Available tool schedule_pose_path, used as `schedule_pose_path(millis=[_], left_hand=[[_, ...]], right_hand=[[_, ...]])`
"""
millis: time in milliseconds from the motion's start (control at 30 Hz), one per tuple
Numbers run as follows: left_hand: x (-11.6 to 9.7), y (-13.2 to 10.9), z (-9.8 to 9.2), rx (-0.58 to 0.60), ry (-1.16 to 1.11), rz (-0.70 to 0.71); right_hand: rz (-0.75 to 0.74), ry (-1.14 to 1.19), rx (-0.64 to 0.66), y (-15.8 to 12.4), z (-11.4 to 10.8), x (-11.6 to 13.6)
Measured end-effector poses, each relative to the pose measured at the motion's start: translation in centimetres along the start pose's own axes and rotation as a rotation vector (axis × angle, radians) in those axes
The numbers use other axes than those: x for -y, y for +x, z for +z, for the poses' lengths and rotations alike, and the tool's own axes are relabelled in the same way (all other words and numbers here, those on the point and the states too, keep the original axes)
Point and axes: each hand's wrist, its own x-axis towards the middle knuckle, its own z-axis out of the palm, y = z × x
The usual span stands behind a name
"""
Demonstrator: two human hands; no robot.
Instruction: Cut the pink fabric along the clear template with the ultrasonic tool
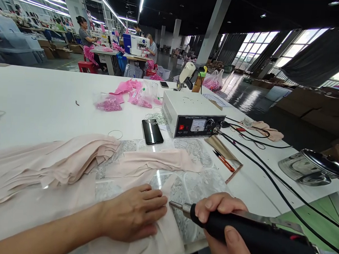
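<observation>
My left hand (133,212) lies flat, fingers stretched out, pressing a pale pink fabric piece (163,236) onto a patterned glass plate (195,185) at the table's front edge. My right hand (223,228) is closed round a black hand-held tool (254,241) whose metal tip (176,205) points left and sits just beside my left fingertips, over the fabric. A second pale pink strip (156,160) lies across the plate further back. A stack of the same pink pieces (56,162) rests to the left.
A white control box with a dial and knobs (193,115) stands behind the plate, black cables (269,174) running from it to the right. A black phone (152,131), red pens (224,162), bags of pink parts (108,103) and a steel lid (312,166) lie around. People sew at far tables.
</observation>
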Motion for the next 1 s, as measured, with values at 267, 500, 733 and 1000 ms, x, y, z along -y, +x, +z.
schedule_pose_path(millis=[267, 500, 733, 1000], left_hand=[[0.4, 0.2, -0.8, 0.047, -0.042, 0.023], [0.8, 0.0, -0.9, 0.105, -0.034, 0.033], [1.0, 0.6, -0.8, 0.012, -0.098, 0.006], [1.4, 1.5, 0.7, -0.053, -0.030, -0.088]], right_hand=[[0.014, 0.031, 0.015, 0.2, 0.0, 0.0], [0.043, 0.098, -0.012, -0.5, -0.6, 1.9], [0.082, 0.080, -0.003, -1.6, -0.6, 2.0], [0.113, 0.031, 0.008, -2.8, -1.3, 2.0]])
